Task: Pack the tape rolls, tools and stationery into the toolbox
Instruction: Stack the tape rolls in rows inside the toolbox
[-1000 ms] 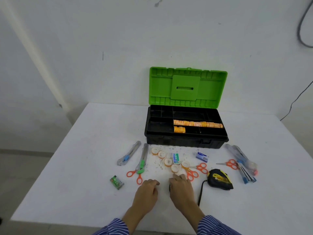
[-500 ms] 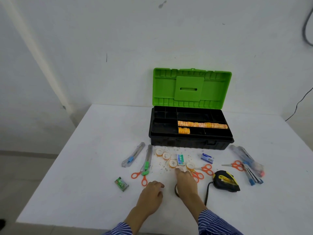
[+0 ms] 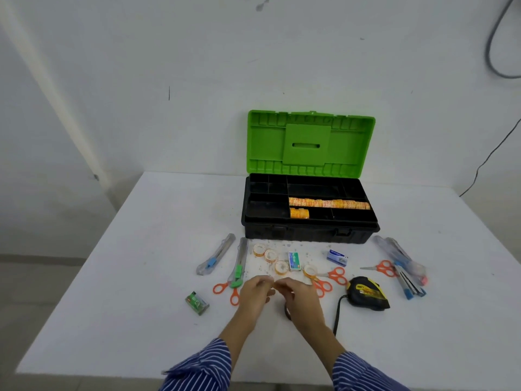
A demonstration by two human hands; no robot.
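Meeting above the white table [image 3: 107,292], the left hand [image 3: 255,292] and right hand [image 3: 298,297] bring curled fingertips together; whether they pinch something cannot be told. A dark ring [image 3: 287,313] peeks from under the right wrist. Just left lie a green staple box [image 3: 197,302] and orange-handled scissors [image 3: 229,290]; right sits a black-and-yellow tape measure [image 3: 368,293]. Beyond the hands, four small tape rolls [image 3: 271,255] lie loose beside a staple packet [image 3: 294,261], with two utility knives [image 3: 215,254] to the left and pens [image 3: 406,266] far right. Farthest stands the toolbox [image 3: 310,232], green lid upright, black tray holding a row of orange tape rolls [image 3: 328,203].
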